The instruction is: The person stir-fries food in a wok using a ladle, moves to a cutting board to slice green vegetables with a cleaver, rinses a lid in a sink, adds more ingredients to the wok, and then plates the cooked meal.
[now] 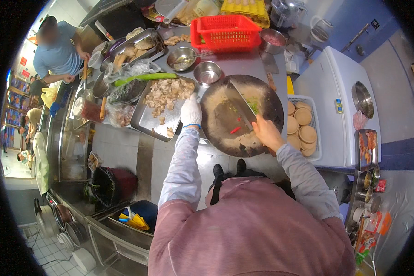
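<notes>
My right hand (266, 131) is closed on the handle of a cleaver (239, 103), whose broad blade lies across a round wooden chopping block (214, 103). Chopped green pieces (252, 104) lie beside the blade, and a red chili piece (235, 130) with small red bits lies nearer to me. Gloved in white, my left hand (191, 110) is at the right rim of a metal tray (139, 120) that holds sliced pale brown food pieces (167, 92). Whether its fingers grip the rim cannot be told. A steel bowl (207, 73) stands just beyond the block.
Behind are a red plastic basket (227, 34), a bowl with chopsticks (181, 58) and a second cleaver (268, 62). Round light-brown discs fill a white crate (316, 127) at right, beside a white chest freezer (334, 103). Another person (57, 51) stands at far left.
</notes>
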`<state>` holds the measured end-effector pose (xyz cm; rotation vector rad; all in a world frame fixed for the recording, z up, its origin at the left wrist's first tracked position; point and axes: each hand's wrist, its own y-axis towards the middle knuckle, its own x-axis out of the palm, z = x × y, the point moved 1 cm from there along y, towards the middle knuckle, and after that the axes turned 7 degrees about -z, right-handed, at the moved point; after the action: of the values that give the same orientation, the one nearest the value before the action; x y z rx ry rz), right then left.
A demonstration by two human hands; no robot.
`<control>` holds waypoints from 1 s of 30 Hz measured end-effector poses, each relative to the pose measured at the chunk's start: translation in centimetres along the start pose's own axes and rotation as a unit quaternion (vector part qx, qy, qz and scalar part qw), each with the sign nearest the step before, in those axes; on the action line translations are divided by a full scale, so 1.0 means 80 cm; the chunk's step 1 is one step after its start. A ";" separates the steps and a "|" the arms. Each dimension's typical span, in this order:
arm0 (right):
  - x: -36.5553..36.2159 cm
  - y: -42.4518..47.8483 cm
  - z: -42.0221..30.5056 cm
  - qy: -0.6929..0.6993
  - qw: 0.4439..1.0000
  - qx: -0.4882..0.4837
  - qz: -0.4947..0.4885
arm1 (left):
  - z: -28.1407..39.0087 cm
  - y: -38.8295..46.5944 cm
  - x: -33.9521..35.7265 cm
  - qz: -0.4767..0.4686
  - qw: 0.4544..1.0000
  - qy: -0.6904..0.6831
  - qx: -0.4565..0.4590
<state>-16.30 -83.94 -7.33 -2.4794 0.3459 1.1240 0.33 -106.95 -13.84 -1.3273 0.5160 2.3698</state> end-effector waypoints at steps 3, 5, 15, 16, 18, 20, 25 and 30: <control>-0.002 0.000 0.000 0.015 0.999 0.007 -0.036 | 0.028 -0.034 -0.013 -0.003 0.996 -0.064 0.062; -0.001 -0.001 -0.007 0.015 0.999 0.001 -0.049 | 0.046 -0.092 0.006 -0.066 0.986 -0.115 0.099; -0.007 -0.007 -0.043 -0.016 0.997 0.053 -0.047 | 0.102 -0.132 0.051 -0.110 0.990 -0.079 0.034; 0.009 -0.010 -0.039 -0.036 0.998 0.047 0.001 | 0.107 -0.127 0.054 -0.092 0.991 -0.088 0.033; 0.036 -0.015 -0.030 -0.049 0.998 0.012 0.046 | 0.112 -0.123 0.053 -0.080 0.992 -0.098 0.023; 0.022 -0.011 -0.039 -0.048 0.998 0.010 0.031 | 0.107 -0.116 0.060 -0.081 0.992 -0.085 0.037; 0.054 -0.003 -0.020 -0.059 0.996 0.031 0.064 | 0.105 -0.121 0.057 -0.077 0.990 -0.114 0.040; 0.021 -0.006 -0.049 -0.061 0.997 0.045 -0.004 | 0.100 -0.114 0.052 -0.093 0.987 -0.131 0.003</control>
<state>-12.46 -85.41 -6.12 -2.3207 0.3441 1.2224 -3.07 -94.62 -14.68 -0.9911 0.3073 2.3355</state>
